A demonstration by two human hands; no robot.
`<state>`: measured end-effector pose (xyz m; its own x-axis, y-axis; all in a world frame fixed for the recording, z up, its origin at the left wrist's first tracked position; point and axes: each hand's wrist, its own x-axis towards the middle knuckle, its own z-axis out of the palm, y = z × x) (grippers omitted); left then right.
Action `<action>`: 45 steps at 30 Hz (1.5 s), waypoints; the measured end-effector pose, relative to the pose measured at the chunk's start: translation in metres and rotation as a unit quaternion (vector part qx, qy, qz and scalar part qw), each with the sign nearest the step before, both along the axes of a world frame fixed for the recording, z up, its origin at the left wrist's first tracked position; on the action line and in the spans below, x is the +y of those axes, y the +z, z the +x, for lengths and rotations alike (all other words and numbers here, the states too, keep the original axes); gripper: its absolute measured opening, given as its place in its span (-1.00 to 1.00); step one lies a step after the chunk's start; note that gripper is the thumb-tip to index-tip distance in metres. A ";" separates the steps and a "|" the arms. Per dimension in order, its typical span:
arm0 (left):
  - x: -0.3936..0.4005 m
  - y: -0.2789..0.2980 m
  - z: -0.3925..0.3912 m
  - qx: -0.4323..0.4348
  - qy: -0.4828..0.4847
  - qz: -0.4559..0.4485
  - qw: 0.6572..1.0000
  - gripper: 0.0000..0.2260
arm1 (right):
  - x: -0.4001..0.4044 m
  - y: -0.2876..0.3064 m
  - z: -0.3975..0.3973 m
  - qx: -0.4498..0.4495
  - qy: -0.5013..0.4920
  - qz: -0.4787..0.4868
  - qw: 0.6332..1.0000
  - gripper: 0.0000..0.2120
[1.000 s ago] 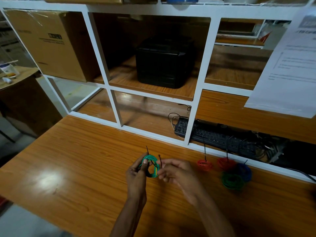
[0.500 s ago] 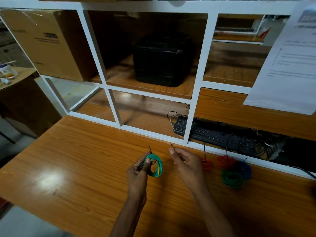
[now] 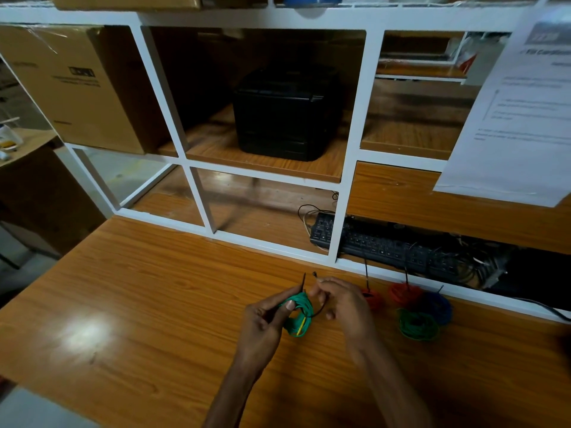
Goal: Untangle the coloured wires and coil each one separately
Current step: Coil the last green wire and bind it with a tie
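One teal-green wire coil with a yellow streak (image 3: 299, 315) sits just above the surface (image 3: 154, 304), pinched in our left hand (image 3: 262, 322); our right hand (image 3: 343, 304) grips its thin black tie (image 3: 319, 310). We should probably cinch snugly, keeping loops stacked, left of the finished coils (image 3: 418, 324).

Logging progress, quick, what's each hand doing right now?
Left hand: closed, pinching the green wire coil.
Right hand: closed on a thin dark tie at the coil.

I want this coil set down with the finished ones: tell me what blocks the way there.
Nothing visible does. The teal-green wire coil is held by the left hand; only the right hand lies between it and the finished red, blue and green coils.
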<state>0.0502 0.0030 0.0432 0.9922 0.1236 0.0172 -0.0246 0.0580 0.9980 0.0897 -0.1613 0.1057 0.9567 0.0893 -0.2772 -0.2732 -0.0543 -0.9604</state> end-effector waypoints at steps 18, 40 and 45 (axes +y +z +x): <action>0.001 -0.002 0.000 -0.036 -0.024 0.125 0.991 -0.76 | 0.001 -0.002 -0.004 0.070 0.020 0.017 0.997 -0.69; -0.002 0.003 -0.002 -0.032 -0.046 0.137 0.989 -0.74 | -0.011 -0.010 0.005 0.073 0.097 -0.107 0.987 -0.67; 0.002 0.005 -0.001 -0.008 -0.047 0.066 0.997 -0.74 | -0.019 -0.014 0.003 0.020 0.097 -0.140 0.985 -0.83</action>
<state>0.0491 0.0049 0.0479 0.9987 0.0254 0.0432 -0.0413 -0.0717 0.9966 0.0925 -0.1798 0.0919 0.9165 0.1844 -0.3549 -0.2696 -0.3706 -0.8888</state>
